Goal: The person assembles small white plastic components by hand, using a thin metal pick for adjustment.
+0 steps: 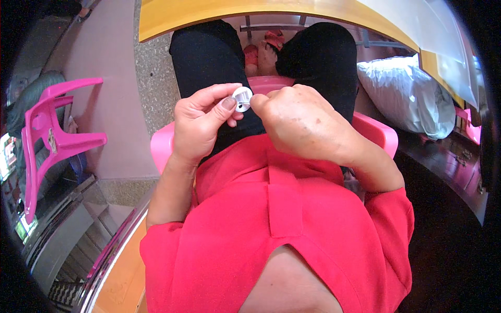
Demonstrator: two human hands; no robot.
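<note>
White round plastic piece (242,98) pinched between left hand (201,122), right hand (300,122).

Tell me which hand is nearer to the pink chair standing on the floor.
Left. The left hand is on the side of the pink chair, pinching a small white round part; the right hand lies beyond it, farther away.

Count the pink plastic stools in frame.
2. One pink stool lies tipped on its side at far left. The other, the seated stool, is under the person; only its edges show beside the legs. More may be hidden beyond the table.
</note>
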